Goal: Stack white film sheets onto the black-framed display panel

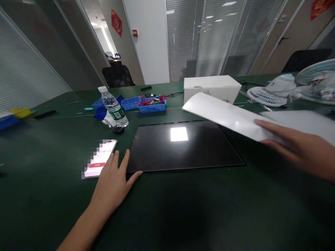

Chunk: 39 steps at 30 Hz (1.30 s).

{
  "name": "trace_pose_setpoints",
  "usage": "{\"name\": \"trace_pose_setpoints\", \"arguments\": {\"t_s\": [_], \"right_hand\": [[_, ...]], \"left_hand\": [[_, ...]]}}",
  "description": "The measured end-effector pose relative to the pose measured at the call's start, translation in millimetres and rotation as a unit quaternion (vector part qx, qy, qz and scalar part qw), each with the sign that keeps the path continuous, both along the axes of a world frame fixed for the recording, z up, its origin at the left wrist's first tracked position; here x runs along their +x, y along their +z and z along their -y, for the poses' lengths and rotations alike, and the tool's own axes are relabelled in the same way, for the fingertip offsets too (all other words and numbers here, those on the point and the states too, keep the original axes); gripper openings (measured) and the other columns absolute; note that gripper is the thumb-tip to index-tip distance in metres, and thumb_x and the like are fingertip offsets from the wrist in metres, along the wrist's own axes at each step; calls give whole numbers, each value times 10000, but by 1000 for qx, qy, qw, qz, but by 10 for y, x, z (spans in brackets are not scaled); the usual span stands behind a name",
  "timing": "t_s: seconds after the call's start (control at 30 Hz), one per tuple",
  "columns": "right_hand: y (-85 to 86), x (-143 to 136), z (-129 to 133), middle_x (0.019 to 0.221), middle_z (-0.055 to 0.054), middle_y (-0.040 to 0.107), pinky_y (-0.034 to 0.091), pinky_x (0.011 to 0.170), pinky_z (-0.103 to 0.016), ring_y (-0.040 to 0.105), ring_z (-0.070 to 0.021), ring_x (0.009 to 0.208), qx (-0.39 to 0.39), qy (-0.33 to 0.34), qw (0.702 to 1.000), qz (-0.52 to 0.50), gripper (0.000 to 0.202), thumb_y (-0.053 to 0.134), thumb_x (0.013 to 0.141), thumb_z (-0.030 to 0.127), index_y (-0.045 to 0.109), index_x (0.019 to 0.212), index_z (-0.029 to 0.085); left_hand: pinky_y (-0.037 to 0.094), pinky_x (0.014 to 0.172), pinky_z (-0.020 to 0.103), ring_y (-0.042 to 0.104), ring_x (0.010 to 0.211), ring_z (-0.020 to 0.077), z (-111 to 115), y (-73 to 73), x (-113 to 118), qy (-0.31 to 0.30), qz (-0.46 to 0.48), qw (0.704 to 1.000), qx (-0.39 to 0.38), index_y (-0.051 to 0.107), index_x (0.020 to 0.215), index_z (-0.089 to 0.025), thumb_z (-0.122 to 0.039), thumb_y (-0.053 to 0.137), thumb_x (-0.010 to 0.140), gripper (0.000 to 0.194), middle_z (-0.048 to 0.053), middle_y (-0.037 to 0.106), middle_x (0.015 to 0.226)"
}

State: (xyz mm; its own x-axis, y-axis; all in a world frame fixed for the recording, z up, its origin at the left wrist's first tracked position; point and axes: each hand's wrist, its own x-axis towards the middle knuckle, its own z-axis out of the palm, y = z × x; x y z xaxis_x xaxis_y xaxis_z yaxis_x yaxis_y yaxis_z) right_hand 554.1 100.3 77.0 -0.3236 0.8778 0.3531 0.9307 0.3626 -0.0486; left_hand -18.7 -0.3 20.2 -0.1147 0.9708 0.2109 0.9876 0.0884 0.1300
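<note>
A flat black display panel [180,150] lies on the green table, reflecting a ceiling light. My left hand [113,177] rests at its near left corner, fingers spread, with nothing in it. Beside that hand a phone [101,160] shows a running timer. My right hand [290,143] pinches a white sheet [222,113] by its right end, thumb below and fingers on top. The sheet is raised and tilted over the panel's far right part, covering some of that edge. Another white sheet [303,122] lies on the table behind my right hand.
A water bottle [113,106] and a dark mouse [118,130] stand left of the panel. Blue trays [153,108] with red wires sit behind it. A white box [209,87] and fan parts [272,92] occupy the back right.
</note>
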Motion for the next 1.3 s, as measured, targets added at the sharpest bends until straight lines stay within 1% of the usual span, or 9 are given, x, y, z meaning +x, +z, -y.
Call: {"name": "trace_pose_setpoints", "arguments": {"t_s": [0.13, 0.3, 0.5, 0.7, 0.87, 1.0, 1.1, 1.2, 1.3], "right_hand": [[19, -994, -151, 1633, -8, 445, 396, 1242, -512, 455, -244, 1479, -55, 233, 971, -21, 563, 456, 1074, 429, 429, 1628, 335], [-281, -1680, -337, 1645, 26, 415, 290, 1288, -558, 367, -234, 1537, -201, 344, 917, 16, 536, 439, 1087, 381, 434, 1622, 362], [-620, -2014, -166, 1657, -4, 389, 249, 1283, -586, 314, -252, 1562, -179, 320, 930, -23, 532, 385, 1103, 371, 413, 1634, 366], [-637, -2090, -72, 1653, -5, 397, 264, 1277, -589, 303, -238, 1567, -150, 304, 941, -12, 534, 373, 1103, 345, 409, 1635, 354], [-640, -2105, 1, 1681, -26, 340, 234, 1287, -601, 249, -258, 1585, -170, 301, 938, -16, 559, 382, 1105, 438, 375, 1655, 340], [-508, -1987, 6, 1731, -26, 201, 229, 1294, -571, 205, -257, 1598, -186, 291, 936, -69, 617, 369, 1100, 491, 264, 1693, 361], [-342, -1589, -181, 1726, -51, 244, 180, 1299, -573, 222, -248, 1596, -118, 207, 965, -107, 628, 352, 1098, 501, 257, 1697, 338], [-283, -838, -490, 1663, -133, 382, 57, 1276, -627, 260, -282, 1580, 4, 9, 999, -40, 625, 329, 1094, 534, 433, 1623, 219], [-425, 105, -727, 1598, -311, 387, 209, 1169, -654, 309, -370, 1525, 47, -249, 967, 29, 799, 255, 1080, 597, 450, 1588, 13]], "left_hand": [[330, 1243, 615, 308, 1569, 439, -31, -184, -138, -9, 41, 998, -49, 291, 1639, -15, -697, 473, 942, 992, 275, 338, 1683], [353, 1244, 587, 344, 1562, 395, 11, -227, -163, 20, 136, 988, -69, 44, 1695, -76, -626, 532, 944, 1051, 218, 339, 1699], [387, 1221, 591, 404, 1533, 395, 24, -196, -205, 14, 141, 988, -65, 189, 1695, -159, -658, 610, 916, 1016, 192, 378, 1689], [350, 1250, 580, 377, 1554, 352, 11, -191, -265, -29, 132, 989, -64, 497, 1581, -236, -614, 574, 958, 732, 110, 386, 1694], [302, 1275, 556, 327, 1578, 321, -20, -215, -293, -46, 131, 988, -74, 504, 1577, -222, -607, 530, 985, 707, 99, 355, 1702], [286, 1287, 531, 317, 1582, 308, -27, -259, -310, -50, 126, 989, -64, 468, 1599, -203, -598, 524, 991, 727, 107, 360, 1702], [292, 1289, 519, 340, 1573, 303, -19, -268, -301, -43, 133, 989, -58, 471, 1590, -190, -588, 544, 984, 729, 121, 388, 1691], [292, 1290, 533, 346, 1573, 307, -9, -240, -269, -34, 146, 987, -61, 468, 1578, -170, -579, 549, 981, 728, 138, 391, 1690], [310, 1276, 568, 355, 1568, 340, 3, -195, -226, -19, 149, 986, -73, 443, 1583, -152, -608, 541, 975, 767, 160, 366, 1701]]}}
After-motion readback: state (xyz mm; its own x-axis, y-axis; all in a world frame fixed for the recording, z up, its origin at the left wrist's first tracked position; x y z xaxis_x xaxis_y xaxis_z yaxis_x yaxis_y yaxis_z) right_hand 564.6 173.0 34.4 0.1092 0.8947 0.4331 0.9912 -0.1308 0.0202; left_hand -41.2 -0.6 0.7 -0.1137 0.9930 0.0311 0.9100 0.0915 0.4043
